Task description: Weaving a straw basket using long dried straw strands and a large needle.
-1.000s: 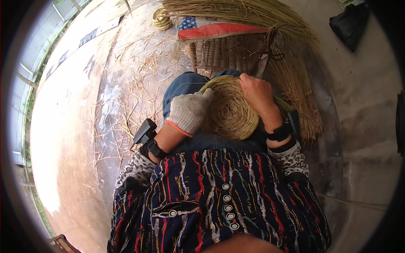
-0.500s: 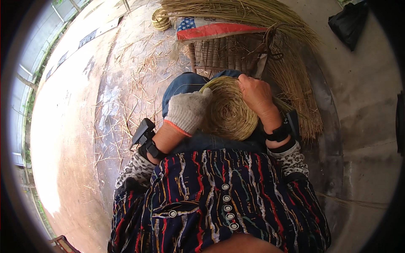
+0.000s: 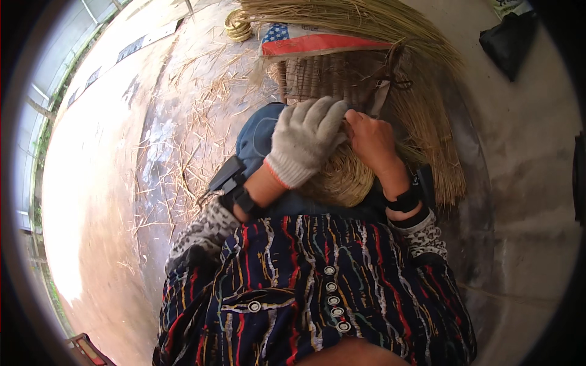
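Observation:
A round, coiled straw basket (image 3: 343,177) rests tilted in my lap, its hollow turned up toward me. My left hand (image 3: 307,137), in a pale knitted glove with an orange cuff edge, lies across its far left part, fingers bent over the rim. My bare right hand (image 3: 371,141) is closed on the far right rim, thumb and forefinger pinched beside the gloved fingertips. What lies between the fingertips is mostly hidden. A thin pale strand (image 3: 256,125) loops out left of the glove over my blue trousers.
Ahead stands a low woven seat (image 3: 317,76) with a red-edged cloth (image 3: 329,44) on it. Long straw bundles (image 3: 366,18) lie behind and to its right. A straw coil (image 3: 237,25) sits far left, loose straw bits (image 3: 189,140) litter the floor, and a black bag (image 3: 510,44) lies far right.
My left hand has moved right and away from me, from the left rim across the basket to beside my right hand. It now covers much of the hollow. My right hand keeps its grip.

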Tool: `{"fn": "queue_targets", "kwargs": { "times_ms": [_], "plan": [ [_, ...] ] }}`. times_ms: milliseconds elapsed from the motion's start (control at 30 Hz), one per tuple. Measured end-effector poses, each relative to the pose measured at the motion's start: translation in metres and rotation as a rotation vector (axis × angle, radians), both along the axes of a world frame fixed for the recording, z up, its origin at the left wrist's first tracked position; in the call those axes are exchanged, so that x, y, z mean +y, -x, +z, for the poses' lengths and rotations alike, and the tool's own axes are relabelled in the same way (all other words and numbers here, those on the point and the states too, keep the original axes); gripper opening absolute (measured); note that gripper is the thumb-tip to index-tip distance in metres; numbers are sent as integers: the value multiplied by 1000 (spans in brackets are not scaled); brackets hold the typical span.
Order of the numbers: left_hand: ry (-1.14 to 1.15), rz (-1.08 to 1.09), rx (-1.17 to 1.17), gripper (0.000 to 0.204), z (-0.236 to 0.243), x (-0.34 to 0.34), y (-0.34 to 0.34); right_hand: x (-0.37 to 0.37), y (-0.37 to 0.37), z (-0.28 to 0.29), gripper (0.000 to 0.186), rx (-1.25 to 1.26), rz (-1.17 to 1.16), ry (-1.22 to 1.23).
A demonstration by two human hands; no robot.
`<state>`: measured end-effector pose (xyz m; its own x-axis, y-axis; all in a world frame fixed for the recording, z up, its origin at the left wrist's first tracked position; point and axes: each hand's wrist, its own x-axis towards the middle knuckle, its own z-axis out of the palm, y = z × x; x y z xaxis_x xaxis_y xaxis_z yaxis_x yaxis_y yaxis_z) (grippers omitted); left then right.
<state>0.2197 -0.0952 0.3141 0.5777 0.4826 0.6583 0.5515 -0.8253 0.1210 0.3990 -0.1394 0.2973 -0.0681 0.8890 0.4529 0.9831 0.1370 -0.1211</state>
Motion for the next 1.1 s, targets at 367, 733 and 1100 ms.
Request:
{"fn": "queue_targets", "kwargs": {
  "times_ms": [367,733,1100],
  "plan": [
    [941,-450,-516,41,16,50,85,-1,-14,24,18,-84,232,-403],
    [1028,-281,-314,23,47,34,52,7,6,26,20,-41,326,-297],
    [173,-58,578,54,19,-31,37,6,20,27,49,-42,128,-253]
  ]
}}
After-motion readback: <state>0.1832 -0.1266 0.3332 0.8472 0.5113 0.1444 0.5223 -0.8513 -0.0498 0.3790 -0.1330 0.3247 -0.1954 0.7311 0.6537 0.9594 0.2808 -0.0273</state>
